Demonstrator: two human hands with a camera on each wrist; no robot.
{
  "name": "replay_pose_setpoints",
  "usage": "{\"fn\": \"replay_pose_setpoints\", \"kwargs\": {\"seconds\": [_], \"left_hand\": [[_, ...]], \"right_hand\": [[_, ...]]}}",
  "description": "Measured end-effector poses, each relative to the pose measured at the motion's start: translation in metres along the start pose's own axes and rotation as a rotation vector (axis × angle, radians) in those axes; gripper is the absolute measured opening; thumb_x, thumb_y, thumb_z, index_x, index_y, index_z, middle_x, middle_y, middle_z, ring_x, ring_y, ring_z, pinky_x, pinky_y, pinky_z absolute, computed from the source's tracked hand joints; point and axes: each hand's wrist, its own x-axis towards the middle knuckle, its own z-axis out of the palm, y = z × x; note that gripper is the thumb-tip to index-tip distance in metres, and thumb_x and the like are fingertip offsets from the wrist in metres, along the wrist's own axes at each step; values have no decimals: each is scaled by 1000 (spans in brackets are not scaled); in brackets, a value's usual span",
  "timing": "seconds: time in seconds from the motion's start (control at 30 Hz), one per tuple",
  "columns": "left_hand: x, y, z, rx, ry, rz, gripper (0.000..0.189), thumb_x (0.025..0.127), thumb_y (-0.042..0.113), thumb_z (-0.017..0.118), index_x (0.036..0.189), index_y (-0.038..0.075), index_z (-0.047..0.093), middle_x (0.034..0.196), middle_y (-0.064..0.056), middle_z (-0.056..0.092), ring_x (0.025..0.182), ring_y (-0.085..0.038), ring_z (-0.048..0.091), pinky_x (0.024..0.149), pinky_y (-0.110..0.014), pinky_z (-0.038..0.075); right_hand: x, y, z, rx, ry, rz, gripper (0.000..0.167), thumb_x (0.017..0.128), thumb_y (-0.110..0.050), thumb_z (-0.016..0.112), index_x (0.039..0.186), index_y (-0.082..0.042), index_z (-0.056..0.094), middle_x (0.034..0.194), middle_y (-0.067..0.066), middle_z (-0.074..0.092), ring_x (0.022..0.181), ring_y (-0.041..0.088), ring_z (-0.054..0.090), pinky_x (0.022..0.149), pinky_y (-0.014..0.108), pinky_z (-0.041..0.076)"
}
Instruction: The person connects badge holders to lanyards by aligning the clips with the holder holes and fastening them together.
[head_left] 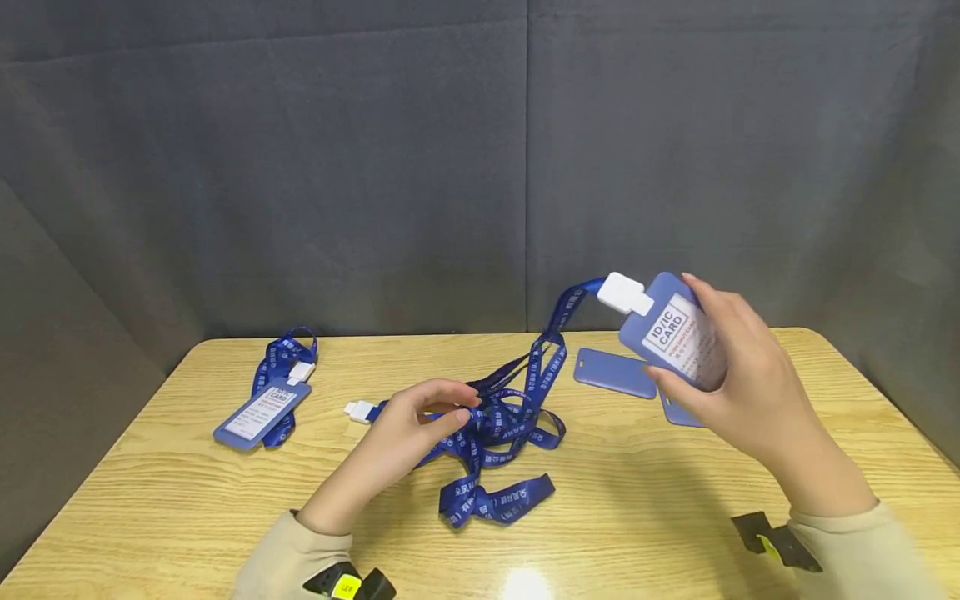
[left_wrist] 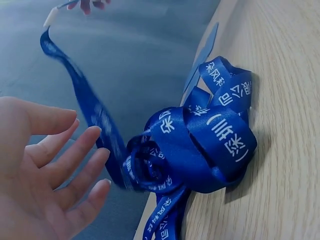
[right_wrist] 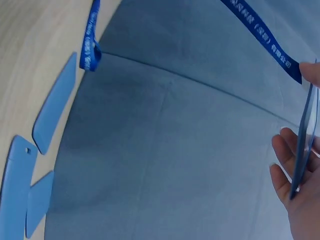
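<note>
My right hand (head_left: 757,375) holds a blue ID card holder (head_left: 652,333) by its edges, raised above the table. A white clip (head_left: 624,293) joins it to a dark blue lanyard (head_left: 566,307) that slopes down into a tangle of printed lanyards (head_left: 510,425). In the right wrist view the card holder (right_wrist: 302,145) appears nearly edge-on between thumb and fingers. My left hand (head_left: 408,429) is over the left side of the tangle, fingers loosely bent and gripping nothing. From the left wrist view, its fingertips overlap the rising strap (left_wrist: 92,105).
At the far left lies another card holder (head_left: 262,412) with its lanyard (head_left: 281,354). Flat blue card holders (head_left: 615,372) rest on the wooden table (head_left: 622,542) beneath my right hand. A loose white clip (head_left: 360,411) pokes out left of the tangle. Grey cloth (head_left: 375,167) hangs behind.
</note>
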Motion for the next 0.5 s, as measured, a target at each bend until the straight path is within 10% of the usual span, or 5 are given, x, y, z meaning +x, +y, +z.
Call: {"fn": "replay_pose_setpoints", "kwargs": {"seconds": [0.33,0.5], "left_hand": [[1,0,1,-1,-22,-3,23,100,12,59,121,5,66,118,-5,69,111,-23,61,96,-44,47],[0,-1,2,-8,-38,-8,23,100,12,58,121,5,66,117,-5,69,111,-22,60,96,-44,46]], "right_hand": [[0,7,-17,-4,331,262,87,71,-15,83,149,-8,44,128,24,55,106,-2,40,87,14,30],[3,5,-27,30,505,393,78,74,-10,81,145,-12,49,128,-5,55,113,0,42,97,18,30]]}}
